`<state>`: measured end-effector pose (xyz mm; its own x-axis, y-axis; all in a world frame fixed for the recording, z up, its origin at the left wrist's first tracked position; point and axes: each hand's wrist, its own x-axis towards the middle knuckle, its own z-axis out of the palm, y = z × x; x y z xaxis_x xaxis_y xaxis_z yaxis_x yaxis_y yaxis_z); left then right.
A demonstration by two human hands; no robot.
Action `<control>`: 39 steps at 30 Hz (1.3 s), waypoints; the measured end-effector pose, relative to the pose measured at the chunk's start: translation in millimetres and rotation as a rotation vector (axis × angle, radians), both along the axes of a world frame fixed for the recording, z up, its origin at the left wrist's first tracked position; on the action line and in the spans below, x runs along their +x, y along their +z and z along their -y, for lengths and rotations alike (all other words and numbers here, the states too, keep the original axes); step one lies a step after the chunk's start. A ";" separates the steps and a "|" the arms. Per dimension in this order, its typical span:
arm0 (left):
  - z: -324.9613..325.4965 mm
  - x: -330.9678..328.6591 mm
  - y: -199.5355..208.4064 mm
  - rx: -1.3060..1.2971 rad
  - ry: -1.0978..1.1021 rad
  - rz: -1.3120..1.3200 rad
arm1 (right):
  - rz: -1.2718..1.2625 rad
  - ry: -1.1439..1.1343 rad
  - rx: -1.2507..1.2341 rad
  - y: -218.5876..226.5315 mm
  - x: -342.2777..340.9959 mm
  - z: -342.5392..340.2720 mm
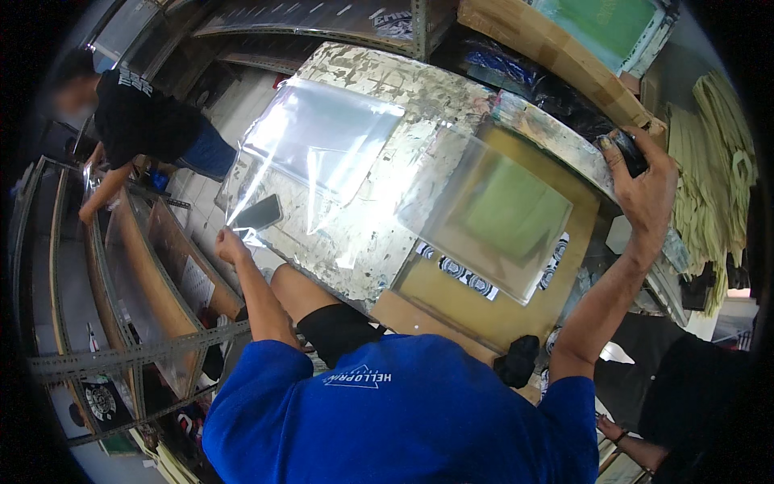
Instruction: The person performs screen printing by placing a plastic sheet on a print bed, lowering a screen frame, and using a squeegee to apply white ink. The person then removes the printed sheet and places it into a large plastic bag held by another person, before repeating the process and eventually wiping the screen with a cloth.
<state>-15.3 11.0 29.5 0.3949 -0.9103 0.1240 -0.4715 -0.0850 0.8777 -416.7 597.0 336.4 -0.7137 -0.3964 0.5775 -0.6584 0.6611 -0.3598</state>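
Note:
My left hand [232, 246] is closed, pinching the near left corner of a clear plastic sheet [334, 133] that lies shiny and creased over the worn table [363, 234]. Close to those fingers rests a dark phone [258, 212]. Over at the far right, my right hand [649, 181] has its fingers round a small black object [630, 153], whose kind I cannot make out. Between my hands, a stack of clear plastic sleeves [500, 206] sits on a yellowish board. Black-and-white printed strips [455, 274] show from under the stack.
A cardboard box [556, 52] and a paint-stained ledge border the table's far side. Pale cloths [709, 177] hang at right. Slotted metal racks [137, 355] stand at left. One person [145, 121] works there; another person's hand [611, 429] shows at lower right.

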 end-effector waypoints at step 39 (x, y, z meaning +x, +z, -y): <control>-372.4 -167.9 -31.2 -0.360 -1.506 0.239 | 0.279 -0.218 0.305 -276.8 -31.3 -27.5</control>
<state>-183.2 383.4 -1.8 -0.8759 -0.3442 0.3380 -0.0525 0.7645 0.6425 -448.1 624.5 59.6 -0.9108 -0.3416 0.2319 -0.3978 0.8763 -0.2716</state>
